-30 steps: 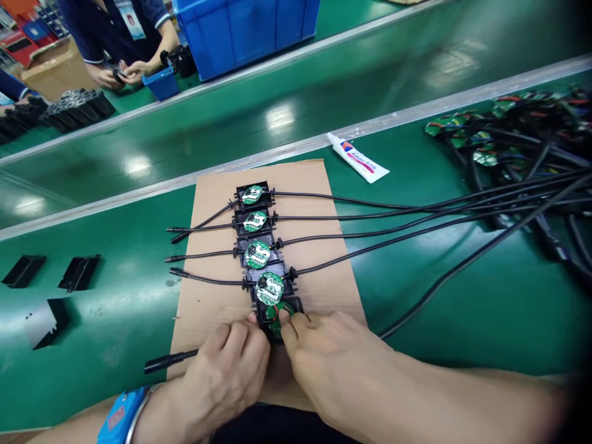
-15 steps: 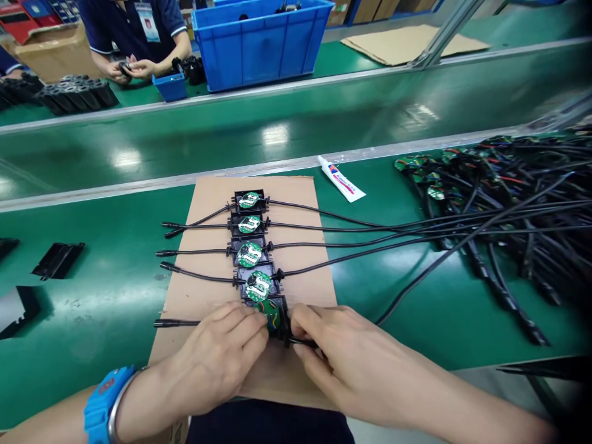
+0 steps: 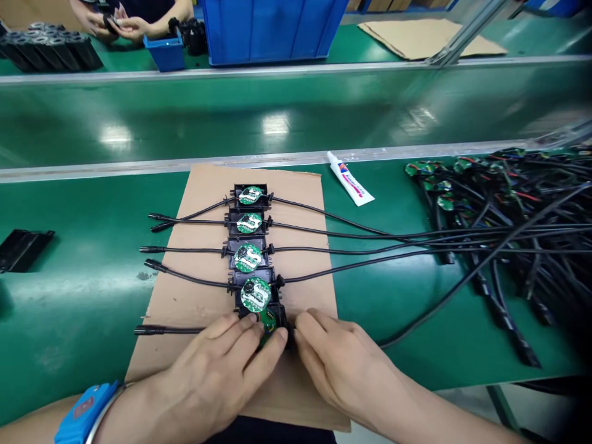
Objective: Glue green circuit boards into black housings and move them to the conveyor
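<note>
Fingers of the left hand (image 3: 222, 364) clasp the nearest black housing (image 3: 279, 314) at their one o'clock; those of the right hand (image 3: 342, 357) bunch at its three o'clock edge, their grip hidden. Four more housings (image 3: 238, 242) line up at twelve; at one, a white tube (image 3: 350, 179) bears illegible lettering.

An electronics assembly workshop: green workbenches (image 3: 92, 357), cabled circuit boards (image 3: 248, 258) in rows, blue bins (image 3: 277, 31), a co-worker (image 3: 160, 23) opposite.
</note>
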A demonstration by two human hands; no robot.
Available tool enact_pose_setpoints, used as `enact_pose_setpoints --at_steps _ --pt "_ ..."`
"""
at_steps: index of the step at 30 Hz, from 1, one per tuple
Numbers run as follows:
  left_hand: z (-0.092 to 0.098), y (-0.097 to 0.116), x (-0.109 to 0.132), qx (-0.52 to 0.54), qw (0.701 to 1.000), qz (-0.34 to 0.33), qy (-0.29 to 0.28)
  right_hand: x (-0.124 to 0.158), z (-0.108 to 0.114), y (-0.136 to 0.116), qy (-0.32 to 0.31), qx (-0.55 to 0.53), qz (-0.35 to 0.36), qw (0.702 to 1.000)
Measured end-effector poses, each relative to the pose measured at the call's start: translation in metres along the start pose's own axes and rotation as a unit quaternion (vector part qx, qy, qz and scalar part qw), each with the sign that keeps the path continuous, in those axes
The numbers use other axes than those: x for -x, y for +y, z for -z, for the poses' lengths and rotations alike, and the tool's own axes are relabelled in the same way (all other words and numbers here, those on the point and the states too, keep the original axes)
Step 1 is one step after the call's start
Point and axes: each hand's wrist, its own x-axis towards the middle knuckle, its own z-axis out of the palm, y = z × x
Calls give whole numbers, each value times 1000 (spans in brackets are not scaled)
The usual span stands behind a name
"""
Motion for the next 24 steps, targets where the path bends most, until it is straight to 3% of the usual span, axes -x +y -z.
enact_pose_setpoints --at_steps 4,8,18,21,24 --pt "-1 5 -7 13 1000 11 -18 -6 3 0 -27 42 27 998" --pt "-1 9 -8 14 999 21 -44 -10 7 3 -12 65 44 997" --pt "-9 13 -5 33 998 40 -41 -9 1 16 123 -76 103 984" --pt "-3 11 2 65 996 54 3 -6 5 12 132 -51 97 985" --pt "10 -1 13 129 983 87 101 3 9 -4 162 -5 90 983"
